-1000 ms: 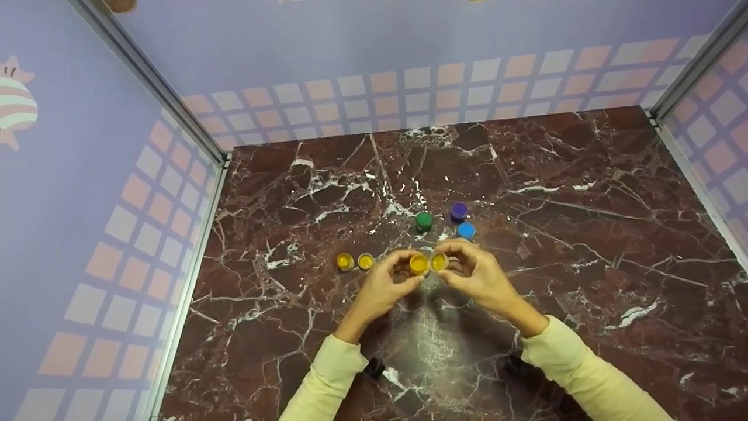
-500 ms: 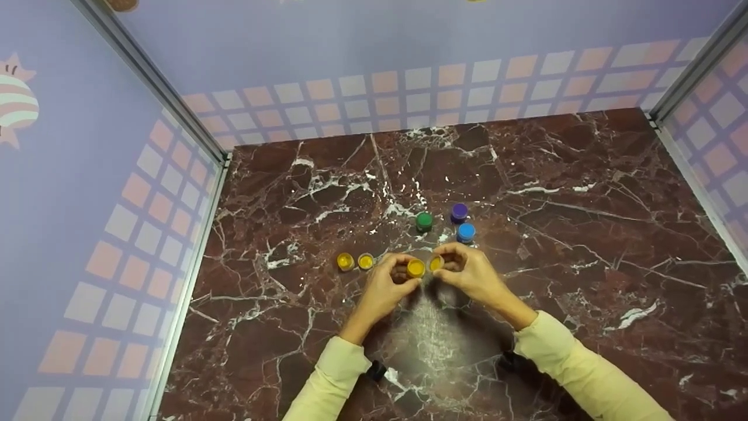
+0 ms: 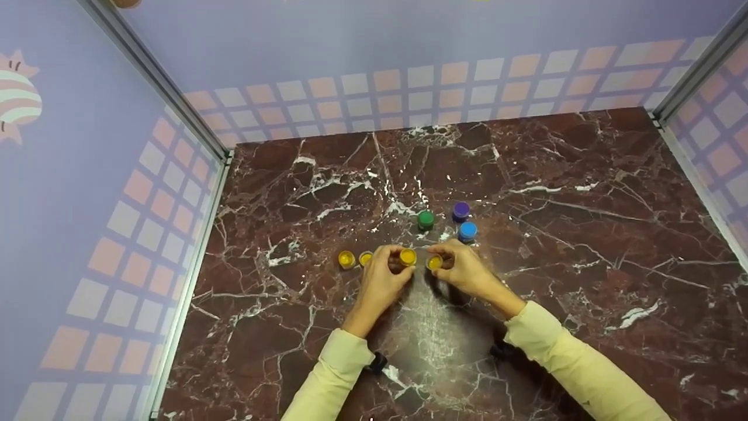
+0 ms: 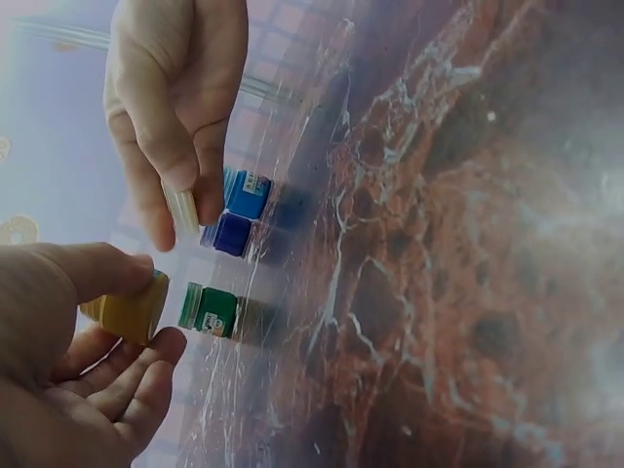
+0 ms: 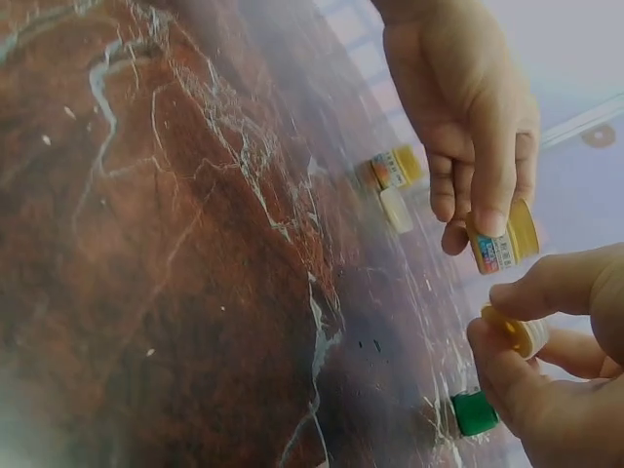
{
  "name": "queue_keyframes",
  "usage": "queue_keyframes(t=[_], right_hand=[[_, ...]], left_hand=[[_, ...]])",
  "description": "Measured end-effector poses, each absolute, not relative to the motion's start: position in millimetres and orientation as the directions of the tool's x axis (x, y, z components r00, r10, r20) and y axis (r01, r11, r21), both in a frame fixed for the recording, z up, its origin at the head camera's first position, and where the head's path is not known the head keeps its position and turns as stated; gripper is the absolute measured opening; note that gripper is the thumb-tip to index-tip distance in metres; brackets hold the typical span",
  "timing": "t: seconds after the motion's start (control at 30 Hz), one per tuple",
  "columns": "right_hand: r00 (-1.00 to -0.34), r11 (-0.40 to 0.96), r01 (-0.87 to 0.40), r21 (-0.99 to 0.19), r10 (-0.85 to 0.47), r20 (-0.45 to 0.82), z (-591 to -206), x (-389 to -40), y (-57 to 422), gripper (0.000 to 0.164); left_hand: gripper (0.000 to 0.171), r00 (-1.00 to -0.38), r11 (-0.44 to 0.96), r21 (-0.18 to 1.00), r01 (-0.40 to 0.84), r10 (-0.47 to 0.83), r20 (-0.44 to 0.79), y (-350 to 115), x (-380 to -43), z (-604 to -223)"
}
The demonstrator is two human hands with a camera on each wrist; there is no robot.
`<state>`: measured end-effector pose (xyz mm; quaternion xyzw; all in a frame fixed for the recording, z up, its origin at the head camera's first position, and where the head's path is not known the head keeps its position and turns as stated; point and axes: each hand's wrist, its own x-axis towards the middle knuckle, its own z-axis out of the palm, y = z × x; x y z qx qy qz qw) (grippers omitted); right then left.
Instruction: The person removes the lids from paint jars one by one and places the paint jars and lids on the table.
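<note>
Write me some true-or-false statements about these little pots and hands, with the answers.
1. The left hand grips a yellow pot, the right hand a lid. True.
2. The lid is pressed onto the yellow pot. False: the two are apart.
3. The green pot, blue pot and purple pot stand on the table. True.
4. The purple pot is nearest the right hand. False: the blue pot is nearer.
5. A second yellow pot stands left of the left hand. True.

Surface: we find a dark red-brown table (image 3: 584,245), white-veined | Left: we note an open yellow jar (image 3: 346,259), a lid (image 3: 365,258) just beside it | Farther back: we record a green jar (image 3: 425,220), a purple jar (image 3: 461,211), a blue jar (image 3: 467,232), upright
</note>
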<state>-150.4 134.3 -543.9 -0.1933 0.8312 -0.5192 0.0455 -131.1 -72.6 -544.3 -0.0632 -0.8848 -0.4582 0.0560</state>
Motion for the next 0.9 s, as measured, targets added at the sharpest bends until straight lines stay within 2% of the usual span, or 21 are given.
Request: queue_keyframes(t=[0.17, 0.47, 0.67, 0.9], right_hand=[[-0.922, 0.449, -0.266, -0.853, -0.378, 0.088, -543, -153, 129, 0.042], [-0.944, 0.564, -0.191, -0.804, -0.329, -0.006, -542, -160, 121, 0.042], [-0.940, 0.548, -0.184, -0.816, -0.340, -0.016, -546, -162, 117, 0.041], [-0.928, 0.524, -0.239, -0.817, -0.372, 0.033, -552, -163, 113, 0.043]], left_hand=[[0.036, -0.984, 0.647, 0.745, 0.162, 0.047, 0.173, -71, -133, -544], [0.034, -0.992, 0.660, 0.744, 0.102, 0.014, 0.124, -70, -136, -548], [0.032, -0.990, 0.674, 0.731, 0.106, 0.001, 0.142, -71, -135, -551], [0.034, -0.984, 0.706, 0.699, 0.110, -0.024, 0.179, -70, -133, -553]])
